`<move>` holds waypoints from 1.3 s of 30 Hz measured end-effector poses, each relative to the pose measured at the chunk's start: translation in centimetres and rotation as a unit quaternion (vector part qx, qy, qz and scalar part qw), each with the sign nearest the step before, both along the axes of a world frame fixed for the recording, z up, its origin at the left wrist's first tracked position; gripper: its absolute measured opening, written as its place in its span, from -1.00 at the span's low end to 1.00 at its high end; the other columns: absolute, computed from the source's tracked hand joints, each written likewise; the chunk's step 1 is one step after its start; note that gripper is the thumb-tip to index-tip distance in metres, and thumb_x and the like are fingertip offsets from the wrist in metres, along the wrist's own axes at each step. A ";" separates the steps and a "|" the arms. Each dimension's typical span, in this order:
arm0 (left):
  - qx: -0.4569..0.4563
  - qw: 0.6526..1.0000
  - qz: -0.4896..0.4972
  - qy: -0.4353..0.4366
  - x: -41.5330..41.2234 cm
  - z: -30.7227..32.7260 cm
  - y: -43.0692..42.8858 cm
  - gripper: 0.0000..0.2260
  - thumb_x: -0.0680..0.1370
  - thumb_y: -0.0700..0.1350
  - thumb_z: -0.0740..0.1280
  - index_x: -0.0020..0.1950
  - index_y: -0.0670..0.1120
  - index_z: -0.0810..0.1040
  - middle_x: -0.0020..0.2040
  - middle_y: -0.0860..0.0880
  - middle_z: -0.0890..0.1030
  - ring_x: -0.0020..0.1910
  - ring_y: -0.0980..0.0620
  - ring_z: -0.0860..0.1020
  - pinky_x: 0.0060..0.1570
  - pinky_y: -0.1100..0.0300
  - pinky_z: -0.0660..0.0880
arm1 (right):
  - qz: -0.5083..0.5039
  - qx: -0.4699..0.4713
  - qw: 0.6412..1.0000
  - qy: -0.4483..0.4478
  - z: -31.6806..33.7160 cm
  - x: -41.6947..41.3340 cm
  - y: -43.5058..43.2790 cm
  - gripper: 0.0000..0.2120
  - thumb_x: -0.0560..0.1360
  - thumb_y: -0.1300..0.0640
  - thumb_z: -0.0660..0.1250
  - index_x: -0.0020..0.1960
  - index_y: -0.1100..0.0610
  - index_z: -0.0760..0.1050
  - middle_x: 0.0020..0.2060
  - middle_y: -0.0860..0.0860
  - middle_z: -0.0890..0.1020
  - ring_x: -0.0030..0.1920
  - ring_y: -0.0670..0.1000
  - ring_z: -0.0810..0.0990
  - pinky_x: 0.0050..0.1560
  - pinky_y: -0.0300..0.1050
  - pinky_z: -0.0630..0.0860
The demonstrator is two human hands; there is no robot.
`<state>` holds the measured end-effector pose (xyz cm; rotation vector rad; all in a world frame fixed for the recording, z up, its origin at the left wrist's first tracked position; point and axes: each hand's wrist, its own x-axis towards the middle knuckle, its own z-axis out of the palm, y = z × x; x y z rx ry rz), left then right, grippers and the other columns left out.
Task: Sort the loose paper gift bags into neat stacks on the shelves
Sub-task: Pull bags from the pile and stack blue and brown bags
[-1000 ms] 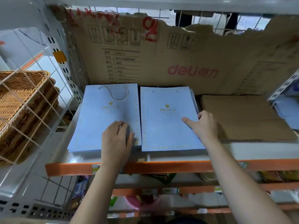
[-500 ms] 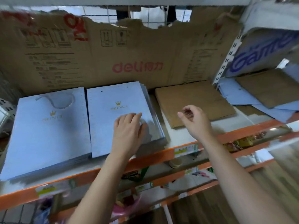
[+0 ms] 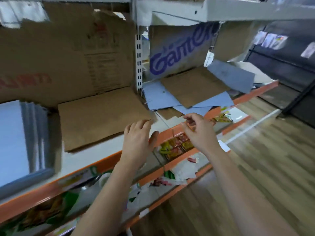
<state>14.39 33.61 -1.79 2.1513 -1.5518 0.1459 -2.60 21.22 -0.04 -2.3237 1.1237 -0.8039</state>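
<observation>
The left hand [image 3: 138, 140] hangs over the front edge of the shelf [image 3: 95, 150], fingers [image 3: 144, 122] relaxed and nearly straight, gripping nothing; their tips lie at the near right corner of a flat brown bag [image 3: 102, 116], though blur hides whether they touch it; the right hand [image 3: 199, 132] hovers with fingers [image 3: 189, 118] loosely curled and empty, just before a loose pile of blue and brown bags [image 3: 192, 89] in the next bay; a neat blue stack [image 3: 12, 137] lies far left.

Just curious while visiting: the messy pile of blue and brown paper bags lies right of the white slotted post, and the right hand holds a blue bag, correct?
Not quite: the head view shows the right hand holding nothing. The messy pile of blue and brown paper bags does lie right of the white slotted post.
</observation>
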 end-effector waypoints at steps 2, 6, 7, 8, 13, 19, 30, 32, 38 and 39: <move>0.005 1.000 -0.008 0.011 -2.8 0.1 -2.5 -0.65 0.60 0.05 0.21 0.34 -0.07 0.45 0.25 -0.06 0.52 0.22 -0.13 0.47 0.22 -0.03 0.32 | -0.006 0.003 1.000 -0.004 -0.2 -2.8 -2.1 -0.75 0.54 0.05 0.34 0.16 0.13 0.52 -0.04 0.02 0.60 -0.04 -0.02 0.54 0.02 -0.05 0.51; 0.016 0.999 -0.028 0.023 -6.4 0.1 -6.9 -0.64 0.61 0.05 0.21 0.35 -0.07 0.44 0.28 -0.07 0.51 0.27 -0.12 0.44 0.28 -0.05 0.28 | -0.017 0.010 1.000 -0.019 -0.5 -6.3 -5.8 -0.75 0.54 0.06 0.35 0.17 0.13 0.53 0.01 0.00 0.61 0.00 -0.03 0.56 0.05 -0.12 0.49; 0.015 0.999 -0.031 0.019 -6.8 0.0 -8.1 -0.65 0.60 0.05 0.21 0.34 -0.07 0.44 0.27 -0.07 0.51 0.27 -0.12 0.44 0.28 -0.05 0.29 | -0.019 0.016 0.999 -0.023 -0.6 -6.9 -6.7 -0.75 0.53 0.06 0.35 0.18 0.13 0.53 0.02 0.00 0.61 0.00 -0.04 0.57 0.04 -0.15 0.49; 0.014 0.999 -0.035 0.016 -7.1 0.0 -9.3 -0.65 0.60 0.06 0.21 0.33 -0.07 0.45 0.27 -0.06 0.51 0.26 -0.11 0.45 0.27 -0.05 0.29 | -0.021 0.024 0.999 -0.028 -0.8 -7.3 -7.7 -0.75 0.53 0.06 0.35 0.18 0.12 0.53 0.03 0.00 0.61 -0.01 -0.06 0.57 0.02 -0.21 0.48; -0.002 0.999 -0.038 0.031 -8.3 -0.5 -16.6 -0.66 0.59 0.05 0.23 0.32 -0.06 0.47 0.23 -0.05 0.54 0.23 -0.11 0.46 0.27 -0.06 0.30 | -0.040 0.030 0.999 -0.015 -1.6 -9.0 -14.2 -0.77 0.53 0.05 0.35 0.15 0.10 0.54 0.01 -0.02 0.62 0.00 -0.08 0.56 -0.05 -0.39 0.37; -0.017 0.998 -0.037 0.041 -8.2 -0.5 -25.6 -0.69 0.58 0.02 0.22 0.25 -0.11 0.51 0.11 -0.13 0.57 0.07 -0.19 0.51 0.08 -0.05 0.38 | -0.088 0.018 0.996 -0.013 -0.8 -10.5 -22.1 -0.77 0.52 0.08 0.35 0.15 0.12 0.55 0.01 0.01 0.62 -0.01 -0.01 0.59 0.03 -0.12 0.50; 0.000 0.997 -0.061 0.042 -8.1 0.7 -36.9 -0.62 0.60 0.10 0.13 0.33 -0.04 0.46 0.24 -0.09 0.52 0.22 -0.12 0.46 0.23 -0.06 0.31 | -0.103 0.014 0.995 -0.007 -0.9 -11.3 -35.7 -0.81 0.53 0.03 0.36 0.07 0.10 0.62 -0.01 0.04 0.64 -0.04 0.04 0.61 -0.06 -0.10 0.51; -0.010 0.998 -0.054 0.036 -8.1 0.4 -38.2 -0.57 0.57 0.14 0.08 0.30 -0.06 0.48 0.20 -0.09 0.55 0.16 -0.13 0.50 0.17 -0.07 0.36 | -0.102 0.031 0.994 -0.001 -1.2 -11.5 -38.3 -0.80 0.53 0.06 0.37 0.10 0.11 0.61 0.05 0.03 0.62 -0.01 0.02 0.59 -0.04 -0.15 0.46; -0.025 0.999 -0.016 0.015 -9.2 0.0 -41.7 -0.58 0.56 0.12 0.09 0.24 -0.10 0.51 0.13 -0.09 0.57 0.12 -0.11 0.52 0.09 -0.05 0.37 | -0.073 0.010 0.995 0.072 -1.6 -12.4 -47.9 -0.67 0.49 0.14 0.41 0.20 0.26 0.56 0.17 0.23 0.58 0.16 0.23 0.55 0.15 0.03 0.44; -0.030 0.999 -0.005 0.014 -9.5 -0.1 -42.2 -0.58 0.56 0.11 0.10 0.24 -0.10 0.52 0.13 -0.09 0.57 0.12 -0.11 0.52 0.10 -0.06 0.38 | -0.066 0.004 0.994 0.089 -1.4 -12.6 -49.4 -0.65 0.49 0.13 0.41 0.22 0.28 0.55 0.18 0.24 0.57 0.16 0.24 0.54 0.15 0.03 0.43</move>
